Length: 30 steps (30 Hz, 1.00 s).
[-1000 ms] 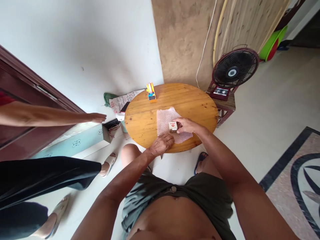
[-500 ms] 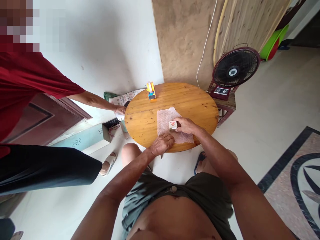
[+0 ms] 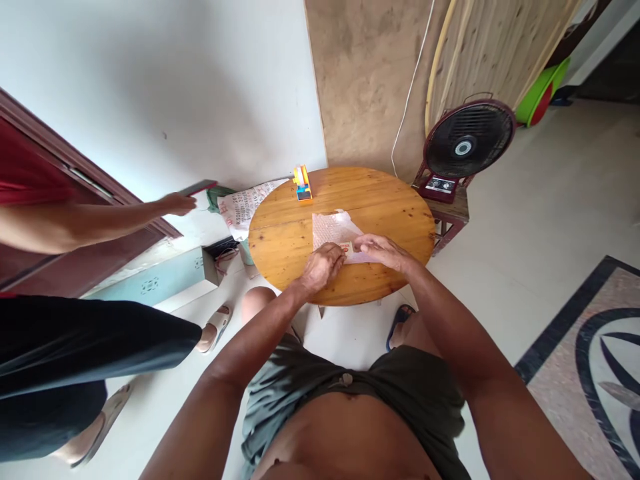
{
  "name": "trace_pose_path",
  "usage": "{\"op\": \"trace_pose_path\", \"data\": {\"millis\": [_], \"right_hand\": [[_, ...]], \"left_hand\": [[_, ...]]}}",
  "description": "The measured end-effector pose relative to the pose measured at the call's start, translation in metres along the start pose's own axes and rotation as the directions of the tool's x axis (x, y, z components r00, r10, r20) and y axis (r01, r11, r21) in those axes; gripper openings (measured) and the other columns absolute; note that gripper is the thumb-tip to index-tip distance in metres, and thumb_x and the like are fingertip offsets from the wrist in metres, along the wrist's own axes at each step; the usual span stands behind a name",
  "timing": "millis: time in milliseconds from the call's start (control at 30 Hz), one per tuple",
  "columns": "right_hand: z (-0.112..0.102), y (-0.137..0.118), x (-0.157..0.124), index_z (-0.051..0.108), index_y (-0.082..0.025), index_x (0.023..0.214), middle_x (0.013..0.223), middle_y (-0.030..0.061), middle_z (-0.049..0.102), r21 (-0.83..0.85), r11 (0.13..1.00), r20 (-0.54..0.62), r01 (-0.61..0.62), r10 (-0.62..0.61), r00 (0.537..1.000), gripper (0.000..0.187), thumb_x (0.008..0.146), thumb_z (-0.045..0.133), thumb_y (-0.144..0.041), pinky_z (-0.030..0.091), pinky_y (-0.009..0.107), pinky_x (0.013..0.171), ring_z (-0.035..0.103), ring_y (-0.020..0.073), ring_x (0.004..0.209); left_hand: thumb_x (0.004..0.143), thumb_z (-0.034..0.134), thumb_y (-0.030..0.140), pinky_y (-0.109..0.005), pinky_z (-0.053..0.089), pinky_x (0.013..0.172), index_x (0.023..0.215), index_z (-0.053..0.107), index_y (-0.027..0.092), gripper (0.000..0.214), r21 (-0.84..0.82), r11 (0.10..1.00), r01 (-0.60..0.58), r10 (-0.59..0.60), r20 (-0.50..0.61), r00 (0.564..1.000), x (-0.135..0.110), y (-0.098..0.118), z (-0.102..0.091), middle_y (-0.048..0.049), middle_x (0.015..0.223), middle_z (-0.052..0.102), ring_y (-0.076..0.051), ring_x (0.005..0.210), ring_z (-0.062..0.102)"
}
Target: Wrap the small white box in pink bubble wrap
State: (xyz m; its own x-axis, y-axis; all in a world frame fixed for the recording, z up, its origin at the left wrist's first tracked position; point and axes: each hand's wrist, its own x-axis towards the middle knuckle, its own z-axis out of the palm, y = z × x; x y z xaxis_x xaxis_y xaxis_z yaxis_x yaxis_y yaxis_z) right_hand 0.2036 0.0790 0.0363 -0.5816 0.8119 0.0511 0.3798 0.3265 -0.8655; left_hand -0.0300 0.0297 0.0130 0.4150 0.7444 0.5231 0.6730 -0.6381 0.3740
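A sheet of pinkish bubble wrap (image 3: pixel 330 227) lies on the oval wooden table (image 3: pixel 280 233), its near part folded up. A small whitish box with red print (image 3: pixel 346 248) sits on it between my hands, partly hidden. My left hand (image 3: pixel 324 265) is closed at the near edge of the bubble wrap, fingers curled against the box's left side; its fingertips are partly hidden. Just right of the box, my right hand (image 3: pixel 383 251) is open, its fingers stretched out over the wrap.
An orange and blue tape dispenser (image 3: pixel 302 183) stands at the table's far edge. A fan (image 3: pixel 463 147) rests on a stool at the right. On the left, another person's hand (image 3: pixel 179 204) holds a dark flat thing with a red edge. A printed sack (image 3: pixel 245 208) is behind the table.
The bubble wrap's near edge has come up toward the box. My right hand has let go of the box and stretched its fingers. The other person's hand has moved left, away from the table.
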Motion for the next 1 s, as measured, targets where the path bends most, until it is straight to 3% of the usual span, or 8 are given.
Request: {"op": "trace_pose_path", "data": {"millis": [133,233,333,500,700,833,1000], "right_hand": [[0.005,-0.003,-0.001,0.068,-0.020,0.108,0.102,0.0046,0.071,-0.165,0.986,0.006,-0.039,0.040,0.999,0.038,0.084,0.064,-0.049,0.048,0.030,0.081,0.064,0.0207,0.090],[0.014,-0.001,0.005,0.068,-0.017,0.088,0.078,0.0014,0.067,-0.329,0.938,-0.099,-0.114,0.086,0.991,0.030,0.085,0.061,-0.046,0.042,0.025,0.066,0.058,0.0166,0.071],[0.021,0.001,0.013,0.064,-0.016,0.077,0.069,0.0001,0.062,-0.405,0.900,-0.191,-0.159,0.087,0.978,0.030,0.087,0.056,-0.044,0.035,0.024,0.060,0.052,0.0144,0.065],[0.023,-0.001,0.018,0.062,-0.018,0.073,0.064,-0.0015,0.058,-0.424,0.883,-0.240,-0.202,0.105,0.965,0.032,0.087,0.055,-0.045,0.031,0.023,0.057,0.049,0.0131,0.062],[0.025,-0.010,0.022,0.062,-0.017,0.071,0.062,-0.0008,0.058,-0.440,0.865,-0.250,-0.242,0.141,0.958,0.036,0.085,0.058,-0.051,0.029,0.024,0.055,0.049,0.0131,0.060],[0.027,-0.012,0.027,0.065,-0.017,0.073,0.066,0.0022,0.062,-0.501,0.821,-0.246,-0.272,0.166,0.955,0.040,0.085,0.057,-0.054,0.030,0.025,0.055,0.054,0.0145,0.062],[0.031,-0.010,0.032,0.070,-0.016,0.077,0.074,0.0074,0.069,-0.574,0.743,-0.269,-0.344,0.226,0.936,0.045,0.086,0.054,-0.057,0.032,0.027,0.056,0.060,0.0184,0.068]], "left_hand": [[0.095,0.047,0.025,-0.033,0.055,0.085,0.091,0.065,0.016,0.020,-0.066,0.997,0.049,-0.049,0.001,0.999,0.015,-0.014,0.002,-0.0089,0.095,0.065,-0.018,0.091,0.062],[0.091,0.052,0.023,-0.034,0.053,0.090,0.089,0.066,0.016,0.015,-0.139,0.985,0.100,-0.097,0.028,0.995,0.023,-0.025,0.007,-0.0097,0.105,0.065,-0.019,0.097,0.062],[0.087,0.056,0.021,-0.034,0.052,0.090,0.087,0.067,0.015,0.013,-0.204,0.956,0.213,-0.195,0.106,0.975,0.030,-0.032,0.011,-0.0096,0.102,0.067,-0.019,0.095,0.063],[0.085,0.057,0.027,-0.028,0.051,0.071,0.087,0.071,0.014,0.019,-0.277,0.899,0.339,-0.286,0.216,0.934,0.035,-0.035,0.012,-0.0054,0.082,0.068,-0.015,0.072,0.060],[0.082,0.058,0.027,-0.023,0.041,0.059,0.083,0.070,0.012,0.019,-0.334,0.842,0.424,-0.358,0.242,0.902,0.036,-0.032,0.013,-0.0032,0.073,0.064,-0.011,0.062,0.052],[0.081,0.061,0.029,-0.022,0.037,0.057,0.082,0.068,0.012,0.019,-0.376,0.785,0.493,-0.420,0.261,0.869,0.035,-0.030,0.014,-0.0013,0.070,0.062,-0.009,0.060,0.048],[0.081,0.061,0.029,-0.022,0.042,0.060,0.084,0.067,0.012,0.018,-0.354,0.805,0.476,-0.404,0.259,0.877,0.036,-0.034,0.016,-0.0014,0.073,0.064,-0.010,0.063,0.052]]}}
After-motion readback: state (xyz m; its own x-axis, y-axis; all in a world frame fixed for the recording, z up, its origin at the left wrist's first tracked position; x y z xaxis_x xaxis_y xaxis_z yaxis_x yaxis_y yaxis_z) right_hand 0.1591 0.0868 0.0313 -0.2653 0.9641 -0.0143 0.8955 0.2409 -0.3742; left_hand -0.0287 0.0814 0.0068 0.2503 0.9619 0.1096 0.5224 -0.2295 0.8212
